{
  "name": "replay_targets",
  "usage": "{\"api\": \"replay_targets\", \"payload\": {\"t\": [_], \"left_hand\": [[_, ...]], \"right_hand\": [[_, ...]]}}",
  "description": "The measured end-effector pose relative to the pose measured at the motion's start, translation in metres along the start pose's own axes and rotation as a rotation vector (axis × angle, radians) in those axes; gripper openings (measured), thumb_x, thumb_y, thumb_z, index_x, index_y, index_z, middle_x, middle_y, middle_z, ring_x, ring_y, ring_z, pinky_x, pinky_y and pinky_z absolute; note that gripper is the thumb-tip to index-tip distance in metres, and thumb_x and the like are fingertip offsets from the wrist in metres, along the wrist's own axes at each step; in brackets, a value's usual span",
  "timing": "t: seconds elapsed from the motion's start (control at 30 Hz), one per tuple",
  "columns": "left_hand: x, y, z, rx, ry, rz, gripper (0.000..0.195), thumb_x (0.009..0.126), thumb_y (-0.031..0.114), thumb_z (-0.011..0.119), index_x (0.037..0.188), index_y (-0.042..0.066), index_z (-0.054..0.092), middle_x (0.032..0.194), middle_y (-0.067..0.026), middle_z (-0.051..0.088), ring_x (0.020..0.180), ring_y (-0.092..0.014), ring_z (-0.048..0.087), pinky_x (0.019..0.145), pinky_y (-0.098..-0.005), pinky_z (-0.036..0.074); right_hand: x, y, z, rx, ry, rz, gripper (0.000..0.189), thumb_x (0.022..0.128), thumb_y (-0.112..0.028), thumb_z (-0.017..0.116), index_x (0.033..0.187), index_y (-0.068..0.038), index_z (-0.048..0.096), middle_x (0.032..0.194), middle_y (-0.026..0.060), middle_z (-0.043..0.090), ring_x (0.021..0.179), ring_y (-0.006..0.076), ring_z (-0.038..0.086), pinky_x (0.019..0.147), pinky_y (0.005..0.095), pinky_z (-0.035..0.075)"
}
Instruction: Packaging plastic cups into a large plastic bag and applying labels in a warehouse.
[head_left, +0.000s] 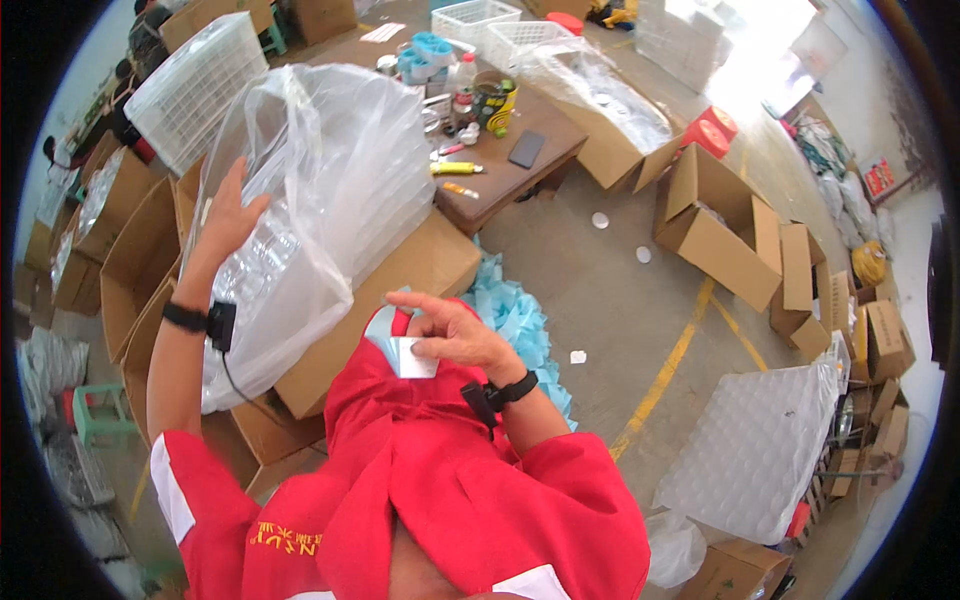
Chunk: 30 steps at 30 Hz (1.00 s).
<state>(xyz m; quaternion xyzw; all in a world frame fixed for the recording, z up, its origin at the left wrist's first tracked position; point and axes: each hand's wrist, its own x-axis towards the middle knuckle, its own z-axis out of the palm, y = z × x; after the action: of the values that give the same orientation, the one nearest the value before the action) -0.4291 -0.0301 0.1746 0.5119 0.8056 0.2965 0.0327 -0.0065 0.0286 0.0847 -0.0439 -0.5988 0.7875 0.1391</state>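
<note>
My left hand (231, 217) reaches over the opening of a large clear plastic bag (367, 165), its fingers apart and nothing visible in them. Clear plastic containers (259, 262) lie bunched inside the bag, just below that hand. The bag rests on a cardboard box (442, 251) before me. Above my lap, my right hand (461, 330) pinches a small stack of white and light-blue paper labels (412, 358), the index finger stretched out. Crumpled light-blue strips (517, 315) are heaped on the floor beside my leg.
A brown table (551, 124) holds a phone (526, 149), a yellow cutter (456, 168), a drink bottle (464, 79) and blue rolls (427, 52). Open cardboard boxes (720, 225) stand to the right. A white plastic crate (199, 94) is at the left, with people (148, 34) beyond.
</note>
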Motion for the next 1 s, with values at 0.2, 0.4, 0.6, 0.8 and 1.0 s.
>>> {"api": "replay_targets", "payload": {"t": [0.2,0.4,0.6,0.8,1.0], "left_hand": [[-0.051,0.021,-0.006,0.213,-0.108,0.233,0.072,0.092,0.021,0.072,0.153,-0.001,0.043,0.123,-0.0242,0.067,0.116,-0.042,0.062,0.103,-0.0487,0.046],[-0.057,0.030,0.001,0.360,-0.070,0.371,0.061,0.091,0.028,0.074,0.142,0.002,0.054,0.105,-0.0174,0.066,0.106,-0.036,0.063,0.094,-0.0477,0.047],[-0.077,0.020,-0.005,0.405,-0.127,0.339,0.060,0.090,0.029,0.075,0.140,0.003,0.055,0.125,-0.0164,0.063,0.121,-0.034,0.058,0.102,-0.0485,0.043],[-0.111,0.059,-0.031,0.071,0.275,0.494,0.050,0.091,0.018,0.075,0.135,0.001,0.059,0.129,-0.0185,0.067,0.114,-0.038,0.064,0.098,-0.0443,0.051],[-0.244,0.030,-0.007,-0.263,0.472,0.063,0.039,0.099,0.013,0.067,0.135,-0.001,0.060,0.122,-0.0157,0.071,0.107,-0.028,0.068,0.096,-0.0391,0.053]], "right_hand": [[0.010,0.002,0.006,-0.021,0.017,0.022,0.077,0.092,-0.007,0.070,0.162,-0.010,0.038,0.089,-0.0007,0.065,0.081,0.0083,0.059,0.077,0.0268,0.050],[0.020,-0.006,0.019,-0.055,-0.034,0.040,0.077,0.092,-0.006,0.069,0.163,-0.010,0.037,0.089,-0.0016,0.063,0.078,0.0069,0.056,0.073,0.0260,0.046],[0.029,0.001,0.028,-0.074,-0.085,0.094,0.077,0.093,-0.009,0.069,0.163,-0.010,0.037,0.090,-0.0007,0.065,0.081,0.0095,0.060,0.078,0.0281,0.051],[0.024,0.000,0.028,-0.099,-0.033,0.109,0.078,0.090,0.001,0.066,0.162,-0.008,0.037,0.090,0.0004,0.066,0.080,0.0085,0.061,0.072,0.0262,0.050],[0.041,0.006,0.037,-0.014,-0.107,0.157,0.078,0.090,0.005,0.064,0.162,-0.006,0.037,0.089,0.0019,0.067,0.078,0.0090,0.061,0.071,0.0260,0.050]]}}
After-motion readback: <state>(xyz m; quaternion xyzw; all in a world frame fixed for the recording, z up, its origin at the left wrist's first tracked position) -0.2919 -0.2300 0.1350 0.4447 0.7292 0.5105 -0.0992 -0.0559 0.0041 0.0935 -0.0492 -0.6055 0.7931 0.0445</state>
